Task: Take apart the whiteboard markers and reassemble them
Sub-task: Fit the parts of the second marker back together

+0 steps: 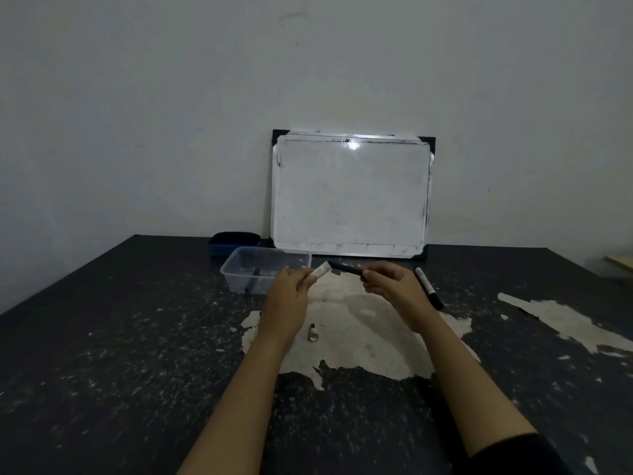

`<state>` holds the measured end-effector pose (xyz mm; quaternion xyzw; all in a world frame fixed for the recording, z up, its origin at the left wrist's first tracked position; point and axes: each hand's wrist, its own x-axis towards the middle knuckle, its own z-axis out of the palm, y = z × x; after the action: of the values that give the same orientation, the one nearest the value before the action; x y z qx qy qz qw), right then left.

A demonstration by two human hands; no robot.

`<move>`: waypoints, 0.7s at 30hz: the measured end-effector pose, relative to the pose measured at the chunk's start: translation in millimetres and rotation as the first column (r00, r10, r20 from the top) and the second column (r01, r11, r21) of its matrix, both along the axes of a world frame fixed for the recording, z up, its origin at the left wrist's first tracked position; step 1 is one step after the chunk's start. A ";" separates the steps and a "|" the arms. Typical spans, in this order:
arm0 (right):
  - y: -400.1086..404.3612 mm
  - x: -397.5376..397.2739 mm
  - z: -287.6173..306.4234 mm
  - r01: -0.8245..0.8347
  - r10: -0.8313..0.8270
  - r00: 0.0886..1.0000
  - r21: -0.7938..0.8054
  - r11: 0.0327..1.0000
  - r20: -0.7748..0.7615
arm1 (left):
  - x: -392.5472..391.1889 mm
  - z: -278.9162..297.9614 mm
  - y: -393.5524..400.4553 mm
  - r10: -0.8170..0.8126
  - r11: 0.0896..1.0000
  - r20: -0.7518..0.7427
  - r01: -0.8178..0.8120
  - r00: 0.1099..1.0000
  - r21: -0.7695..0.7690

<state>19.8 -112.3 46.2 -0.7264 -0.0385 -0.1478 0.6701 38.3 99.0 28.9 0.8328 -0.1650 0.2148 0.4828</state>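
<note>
My left hand (291, 286) pinches a short white marker barrel (322, 270) that points up and right. My right hand (390, 284) grips a thin black ink core (344, 268), whose free end meets the open mouth of the barrel. Both hands hover above the table. A small white marker part with a dark end (312, 332) lies on the table below the hands. A whole black marker (428, 287) rests on the table just right of my right hand. Another dark marker (251, 279) lies inside a clear plastic tub (239, 265).
A whiteboard (349, 193) leans on the wall at the table's far edge. A dark blue eraser (234, 242) sits behind the tub. The black tabletop (137, 354) has large peeled pale patches. A pale object (620, 261) shows at the far right edge.
</note>
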 end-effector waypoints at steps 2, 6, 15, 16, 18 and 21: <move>-1.9 -1.2 0.7 0.007 -0.007 1.000 -0.043 0.999 -0.001 | 0.1 0.5 0.9 0.010 0.999 0.007 -0.011 1.000 0.041; -7.4 -3.7 2.7 0.043 -0.045 0.999 -0.206 0.978 -0.002 | 0.1 -0.3 5.1 0.011 0.981 0.036 -0.018 0.999 0.193; 14.5 -1.0 1.4 0.089 -0.090 0.985 0.014 0.996 0.147 | -2.1 0.0 -1.3 -0.116 0.992 -0.126 0.121 0.985 0.030; 16.6 0.0 0.8 0.082 -0.081 0.983 0.005 0.997 0.163 | -2.2 0.8 -1.7 -0.146 0.989 -0.138 0.148 0.980 0.003; 21.0 0.6 -0.4 0.051 -0.046 0.983 -0.024 0.998 0.180 | -3.4 2.1 -2.4 -0.202 0.979 -0.142 0.198 0.969 -0.044; 28.4 -1.5 -1.9 0.041 -0.018 0.985 -0.134 0.990 0.169 | -4.0 3.2 -2.6 -0.222 0.972 -0.163 0.206 0.961 -0.111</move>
<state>18.3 -83.8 44.3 -0.7562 -0.0938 -0.2154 0.6107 34.3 96.4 32.1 0.8023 -0.2013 0.0951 0.5539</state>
